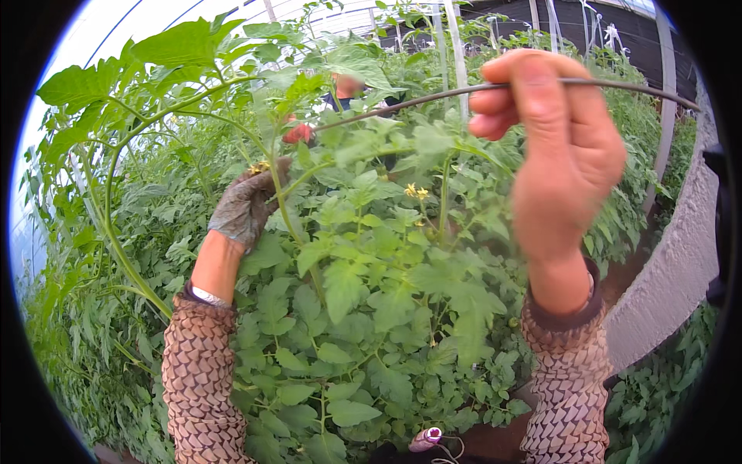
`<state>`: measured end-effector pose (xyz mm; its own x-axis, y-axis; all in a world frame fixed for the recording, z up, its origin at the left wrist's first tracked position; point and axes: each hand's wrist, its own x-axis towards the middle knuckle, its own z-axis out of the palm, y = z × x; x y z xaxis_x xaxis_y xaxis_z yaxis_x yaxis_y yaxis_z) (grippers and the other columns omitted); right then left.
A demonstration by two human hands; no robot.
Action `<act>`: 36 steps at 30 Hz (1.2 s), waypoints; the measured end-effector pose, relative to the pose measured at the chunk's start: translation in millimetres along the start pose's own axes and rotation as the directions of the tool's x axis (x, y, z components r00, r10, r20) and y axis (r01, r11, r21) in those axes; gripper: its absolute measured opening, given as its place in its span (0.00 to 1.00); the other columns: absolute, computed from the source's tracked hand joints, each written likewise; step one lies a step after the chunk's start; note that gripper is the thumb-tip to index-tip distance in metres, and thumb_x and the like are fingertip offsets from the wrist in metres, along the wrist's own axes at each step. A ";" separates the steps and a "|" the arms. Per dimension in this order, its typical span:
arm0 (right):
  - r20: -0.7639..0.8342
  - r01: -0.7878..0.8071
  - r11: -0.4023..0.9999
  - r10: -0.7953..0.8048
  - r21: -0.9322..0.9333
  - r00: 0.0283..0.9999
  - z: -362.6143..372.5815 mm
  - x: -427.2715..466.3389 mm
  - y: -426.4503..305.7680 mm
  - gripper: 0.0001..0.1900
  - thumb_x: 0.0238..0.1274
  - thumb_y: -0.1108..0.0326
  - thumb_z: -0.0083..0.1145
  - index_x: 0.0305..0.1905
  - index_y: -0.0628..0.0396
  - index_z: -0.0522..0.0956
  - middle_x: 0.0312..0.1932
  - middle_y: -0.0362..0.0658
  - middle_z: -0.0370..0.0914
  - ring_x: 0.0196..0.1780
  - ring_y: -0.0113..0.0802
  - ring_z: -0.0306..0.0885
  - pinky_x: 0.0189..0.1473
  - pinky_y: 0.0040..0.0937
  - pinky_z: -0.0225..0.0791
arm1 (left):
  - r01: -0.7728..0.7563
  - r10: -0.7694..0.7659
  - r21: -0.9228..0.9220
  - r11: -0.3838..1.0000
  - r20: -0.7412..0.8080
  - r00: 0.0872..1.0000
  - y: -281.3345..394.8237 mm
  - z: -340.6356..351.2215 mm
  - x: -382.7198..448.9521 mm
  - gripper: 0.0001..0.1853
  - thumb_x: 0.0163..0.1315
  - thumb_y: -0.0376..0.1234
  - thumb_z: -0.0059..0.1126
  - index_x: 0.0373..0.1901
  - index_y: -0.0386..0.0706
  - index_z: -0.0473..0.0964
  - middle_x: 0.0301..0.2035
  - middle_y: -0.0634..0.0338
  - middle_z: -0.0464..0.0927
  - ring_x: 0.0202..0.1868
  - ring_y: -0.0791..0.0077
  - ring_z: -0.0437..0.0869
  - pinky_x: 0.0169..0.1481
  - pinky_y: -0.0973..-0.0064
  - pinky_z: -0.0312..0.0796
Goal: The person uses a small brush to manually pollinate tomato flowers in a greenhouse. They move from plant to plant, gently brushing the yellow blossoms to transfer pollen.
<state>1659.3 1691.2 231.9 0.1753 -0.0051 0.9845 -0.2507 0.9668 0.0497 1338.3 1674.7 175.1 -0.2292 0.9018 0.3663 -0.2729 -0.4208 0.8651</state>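
My left hand (pixel 249 200), in a soiled grey work glove, is at a green tomato stem (pixel 285 211). The stem passes in front of its curled fingers, which are partly hidden. Small yellow blossoms (pixel 259 167) show just above that glove. Higher up on the right, my bare right hand (pixel 550 145) grips a thin dark rod or wire (pixel 417 100) between thumb and fingers. It slants left down into the leaves and extends right past the hand. Motion blurs the hand. Another yellow flower cluster (pixel 416 191) hangs between both hands.
Dense tomato foliage (pixel 353 290) surrounds my arms, and a long stem (pixel 116 232) arches at left. A person (pixel 342 101) with a red glove (pixel 298 133) stands beyond the leaves. A rough concrete beam or post (pixel 666 284) curves along the right. A twine spool (pixel 426 439) is low in front.
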 end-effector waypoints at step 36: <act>-0.142 -0.364 0.911 0.341 -0.192 0.929 -139.9 -104.4 20.1 0.11 0.68 0.70 0.42 0.37 0.67 0.72 0.29 0.48 0.73 0.24 0.28 0.71 0.26 0.22 0.68 | 0.301 -0.274 0.724 0.621 -0.159 0.948 -116.0 105.3 30.0 0.26 0.58 0.37 0.59 0.56 0.37 0.66 0.46 0.55 0.76 0.40 0.75 0.79 0.43 0.76 0.72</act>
<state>1769.2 1747.0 106.5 0.2125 0.3612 0.9079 -0.1094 0.9321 -0.3452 1461.5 1760.9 121.9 -0.2914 0.9550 0.0559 0.4377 0.0812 0.8954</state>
